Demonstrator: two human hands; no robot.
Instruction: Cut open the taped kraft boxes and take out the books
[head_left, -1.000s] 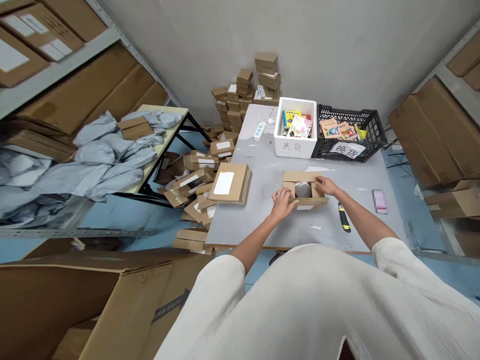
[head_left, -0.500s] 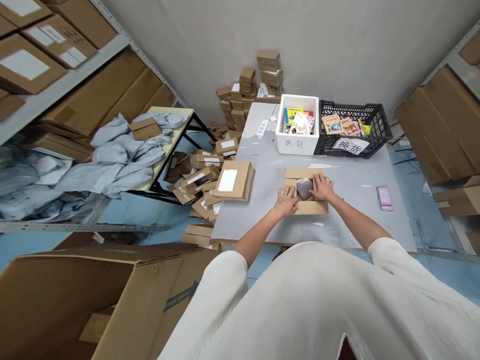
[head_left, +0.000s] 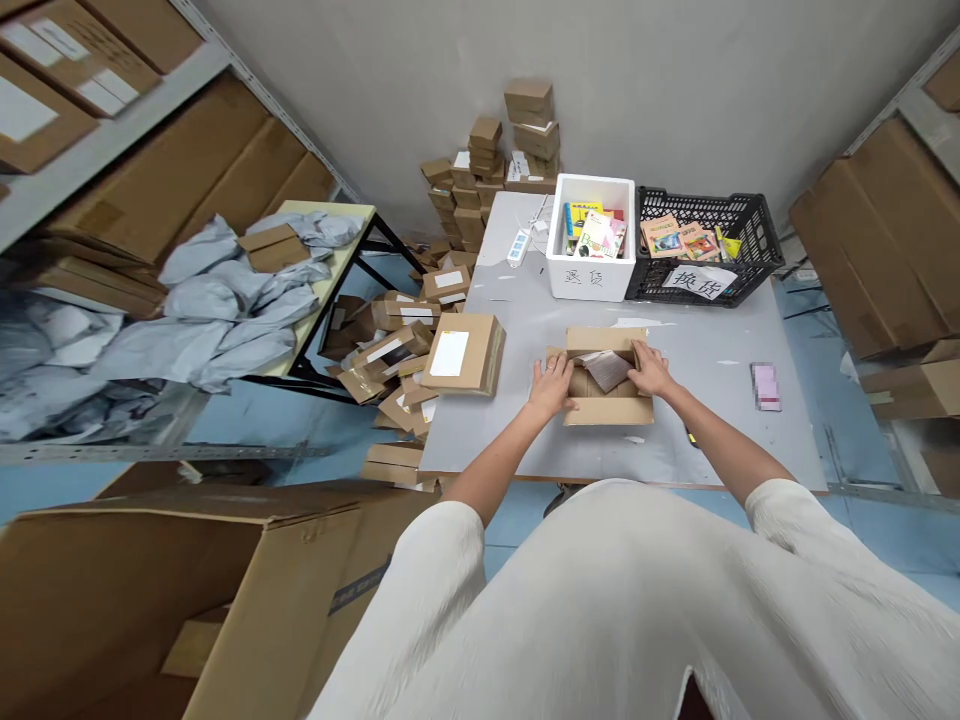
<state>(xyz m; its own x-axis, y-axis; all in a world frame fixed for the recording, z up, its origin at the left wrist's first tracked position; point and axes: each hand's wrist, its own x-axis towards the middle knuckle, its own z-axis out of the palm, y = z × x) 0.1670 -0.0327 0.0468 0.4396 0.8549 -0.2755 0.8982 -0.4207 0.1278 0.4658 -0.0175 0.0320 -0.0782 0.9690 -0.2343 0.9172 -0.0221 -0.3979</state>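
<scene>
An opened cardboard box [head_left: 609, 410] lies on the grey table, its flaps spread. Inside it a wrinkled greyish wrapped item [head_left: 606, 370] rests at a slant. At the box's left end, my left hand [head_left: 552, 386] holds the folded-out side flap, thumb toward the inside. My right hand [head_left: 649, 370] grips the right end of the box, fingers over its edge. A pink and white packet [head_left: 766, 387] lies to the right, and a taped box with a white label [head_left: 463, 354] stands on the table's left edge.
A white foam box [head_left: 592, 280] and a black crate [head_left: 705, 250], both with booklets, stand at the back of the table [head_left: 517, 430]. Many cartons are heaped left of it. A large open carton [head_left: 315, 570] stands lower left. Grey parcels [head_left: 180, 350] cover a side table.
The box's side flaps have been opened outward, with my hands moving apart, and more of the inside shows. A small yellow and black object now shows beside my right forearm.
</scene>
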